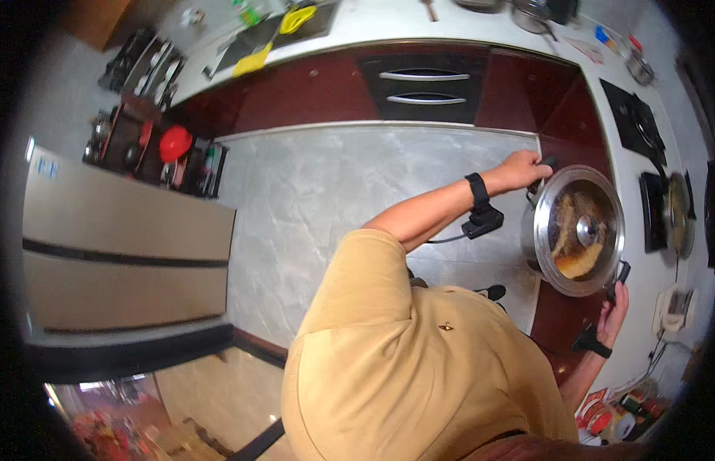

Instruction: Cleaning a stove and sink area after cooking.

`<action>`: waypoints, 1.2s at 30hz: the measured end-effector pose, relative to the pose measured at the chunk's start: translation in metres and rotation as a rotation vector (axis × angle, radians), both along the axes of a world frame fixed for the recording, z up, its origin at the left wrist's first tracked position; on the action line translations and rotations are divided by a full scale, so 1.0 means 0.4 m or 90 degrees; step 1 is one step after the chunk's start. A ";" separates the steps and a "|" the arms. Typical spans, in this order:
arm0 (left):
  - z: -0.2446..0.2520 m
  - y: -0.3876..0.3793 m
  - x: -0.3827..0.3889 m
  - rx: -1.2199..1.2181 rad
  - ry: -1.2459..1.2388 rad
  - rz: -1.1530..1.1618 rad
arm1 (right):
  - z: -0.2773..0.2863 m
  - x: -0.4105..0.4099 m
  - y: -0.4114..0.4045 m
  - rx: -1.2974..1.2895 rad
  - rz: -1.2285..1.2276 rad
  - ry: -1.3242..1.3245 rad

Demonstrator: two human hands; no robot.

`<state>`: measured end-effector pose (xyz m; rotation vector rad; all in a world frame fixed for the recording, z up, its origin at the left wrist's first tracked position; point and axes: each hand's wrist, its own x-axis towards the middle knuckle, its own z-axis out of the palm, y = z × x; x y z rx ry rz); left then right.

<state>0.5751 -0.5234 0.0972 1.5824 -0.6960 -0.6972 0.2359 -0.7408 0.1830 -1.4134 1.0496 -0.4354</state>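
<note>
A large stainless-steel pot [531, 245] with two dark handles is between my hands, over the edge of the right-hand counter. Its glass lid [565, 190] has a metal rim and a round knob. Brown liquid and pale pieces of food show through the glass. My left hand [522, 170] grips the far handle. At the near handle, my right hand [614, 311] has its fingers around the grip, partly hidden by it. Both wrists wear black straps with a small device. Whether the pot's base rests on anything is hidden.
A white countertop [634, 190] carries a black cooktop [631, 118] and a frying pan with a glass lid [679, 216]. Dark red cabinets [565, 314] stand below it. Across the tiled floor [311, 201] are a refrigerator [127, 230] and a rack with a red bowl [175, 143].
</note>
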 end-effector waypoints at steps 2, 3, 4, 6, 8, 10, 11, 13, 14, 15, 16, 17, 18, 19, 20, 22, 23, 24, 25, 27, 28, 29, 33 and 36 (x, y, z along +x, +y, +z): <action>0.212 0.031 -0.182 -0.011 0.023 0.080 | 0.179 -0.084 -0.070 0.002 0.043 0.009; 0.254 0.090 -0.187 -0.010 0.030 0.097 | 0.188 -0.068 -0.042 0.016 0.043 0.013; 0.277 0.145 -0.186 0.012 0.021 0.135 | 0.195 -0.041 -0.032 0.012 0.116 -0.034; 0.329 0.275 -0.183 0.055 -0.009 0.191 | 0.237 0.020 0.016 0.041 0.202 -0.047; 0.433 0.421 -0.175 0.080 -0.019 0.261 | 0.342 0.116 0.111 0.055 0.265 -0.041; 0.506 0.559 -0.191 0.059 0.018 0.323 | 0.445 0.204 0.223 0.084 0.337 -0.030; 0.510 0.600 -0.220 0.074 0.017 0.351 | 0.466 0.218 0.244 0.084 0.397 -0.041; 0.576 0.669 -0.302 0.059 0.029 0.399 | 0.499 0.222 0.281 0.084 0.420 -0.035; 0.613 0.704 -0.349 0.048 0.058 0.412 | 0.518 0.221 0.298 0.075 0.459 -0.036; 0.642 0.724 -0.403 0.063 0.079 0.439 | 0.492 0.225 0.292 0.093 0.510 -0.047; 0.659 0.744 -0.443 0.025 0.080 0.472 | 0.508 0.223 0.299 0.090 0.557 -0.045; 0.681 0.758 -0.493 -0.034 0.135 0.523 | 0.527 0.216 0.311 0.089 0.580 -0.031; 0.710 0.788 -0.529 0.014 0.112 0.546 | 0.553 0.223 0.340 0.094 0.599 -0.032; 0.727 0.815 -0.579 0.059 0.093 0.569 | 0.578 0.222 0.363 0.097 0.618 -0.028; 0.756 0.833 -0.624 0.056 0.087 0.595 | 0.600 0.227 0.378 0.093 0.655 -0.036; 0.803 0.852 -0.726 0.047 0.079 0.650 | 0.630 0.222 0.397 0.082 0.731 -0.046; 0.825 0.850 -0.769 0.043 0.085 0.676 | 0.642 0.214 0.402 0.089 0.748 -0.055; 0.856 0.851 -0.814 0.030 0.086 0.701 | 0.668 0.199 0.413 0.086 0.766 -0.066; 0.885 0.859 -0.853 0.018 0.088 0.726 | 0.690 0.191 0.431 0.085 0.785 -0.078; 0.936 0.867 -0.911 0.028 0.075 0.752 | 0.711 0.185 0.447 0.098 0.817 -0.107; 0.956 0.862 -0.928 0.031 0.071 0.765 | 0.718 0.186 0.451 0.116 0.828 -0.114; 0.972 0.859 -0.936 0.034 0.066 0.777 | 0.722 0.192 0.448 0.135 0.837 -0.122; 1.001 0.852 -0.960 0.054 0.037 0.791 | 0.693 0.170 0.438 0.171 0.833 -0.152; 1.031 0.863 -0.930 0.066 -0.022 0.741 | 0.698 0.144 0.434 0.173 0.799 -0.161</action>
